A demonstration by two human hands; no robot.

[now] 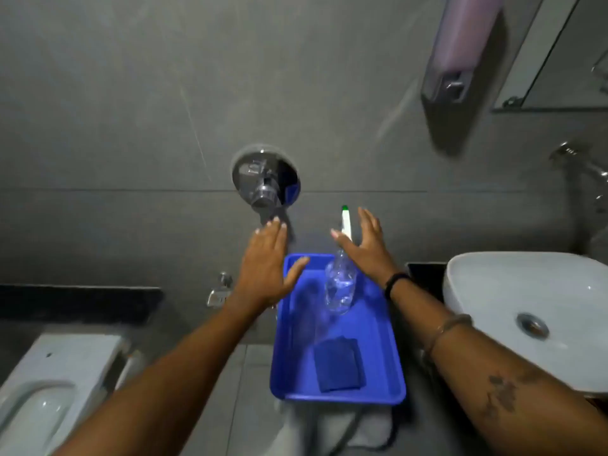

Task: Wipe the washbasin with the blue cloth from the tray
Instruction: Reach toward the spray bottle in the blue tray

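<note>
Both hands, left (263, 258) and right (365, 246), hover open-fingered over the tray's (391, 343) far end; the blue cloth (339, 365) lies at its near end, well apart from them.

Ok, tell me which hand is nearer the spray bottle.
Right. The right hand is open right beside the spray bottle, at its neck. The left hand hovers open over the blue tray's far-left corner, further from it.

Glossy blue plastic tray (393, 350), soft matt blue cloth (339, 365), clear plastic bottle (340, 286), glossy white ceramic washbasin (487, 291)
</note>
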